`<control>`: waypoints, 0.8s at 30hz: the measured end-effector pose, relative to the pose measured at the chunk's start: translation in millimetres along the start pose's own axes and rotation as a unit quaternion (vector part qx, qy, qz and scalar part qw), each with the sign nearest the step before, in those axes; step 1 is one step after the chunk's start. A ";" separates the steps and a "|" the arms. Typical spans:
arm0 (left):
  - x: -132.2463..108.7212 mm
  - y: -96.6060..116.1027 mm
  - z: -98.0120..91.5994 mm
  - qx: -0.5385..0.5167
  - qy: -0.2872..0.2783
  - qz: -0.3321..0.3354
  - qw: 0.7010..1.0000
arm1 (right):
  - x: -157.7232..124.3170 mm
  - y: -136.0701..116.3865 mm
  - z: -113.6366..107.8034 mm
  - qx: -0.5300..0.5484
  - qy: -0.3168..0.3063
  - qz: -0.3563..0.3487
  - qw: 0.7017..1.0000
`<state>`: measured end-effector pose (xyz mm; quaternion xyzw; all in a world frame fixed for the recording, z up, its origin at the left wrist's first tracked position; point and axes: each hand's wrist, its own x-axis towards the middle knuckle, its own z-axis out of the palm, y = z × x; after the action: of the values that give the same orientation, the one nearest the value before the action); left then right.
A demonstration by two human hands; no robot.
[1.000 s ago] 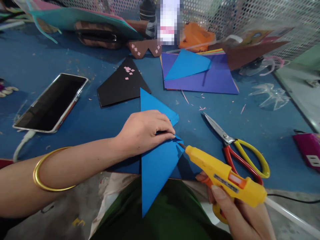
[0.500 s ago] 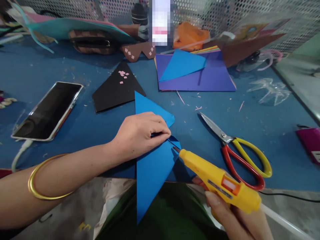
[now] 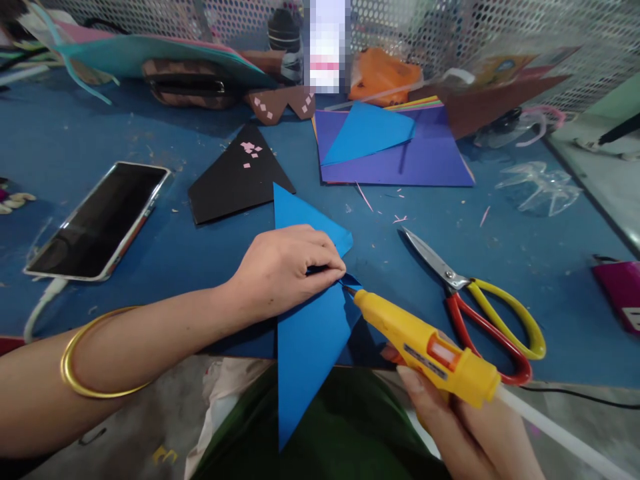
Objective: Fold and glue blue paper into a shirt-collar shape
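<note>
A blue folded paper piece (image 3: 313,347) lies at the table's front edge, its lower point hanging over my lap. My left hand (image 3: 290,270) rests on it, thumb and fingertips pinching a small flap at its right side. In my right hand (image 3: 450,420) is a yellow glue gun (image 3: 425,347), with a white glue stick (image 3: 555,427) coming out of its back. The gun's dark nozzle tip meets the paper just below the pinched flap; whether glue is coming out I cannot tell.
Scissors (image 3: 450,277) with red and yellow handles lie to the right. Further back are black paper (image 3: 235,183) with pink bits, a purple paper stack (image 3: 370,170) and a brown paper mask (image 3: 270,110). A phone (image 3: 100,220) with a cable lies left; a magenta object (image 3: 617,287) sits far right.
The glue gun has moved left and slightly up, its nozzle going further in at the flap. My left hand keeps its pinch on the paper.
</note>
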<state>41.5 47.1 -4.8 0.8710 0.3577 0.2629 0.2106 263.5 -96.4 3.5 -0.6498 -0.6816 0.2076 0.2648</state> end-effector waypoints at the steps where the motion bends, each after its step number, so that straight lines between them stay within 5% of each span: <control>1: -0.1 0.0 0.1 0.001 0.001 0.001 1.000 | 2.9 -1.1 -1.4 -0.003 -0.014 -0.004 1.000; 24: -0.7 -0.8 0.7 0.001 0.003 0.003 1.000 | 4.2 7.2 -3.1 -0.054 -0.036 -0.047 0.997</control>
<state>41.1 47.0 -6.0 0.8715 0.3557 0.2660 0.2077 271.0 -91.9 1.8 -0.6223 -0.7309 0.1812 0.2136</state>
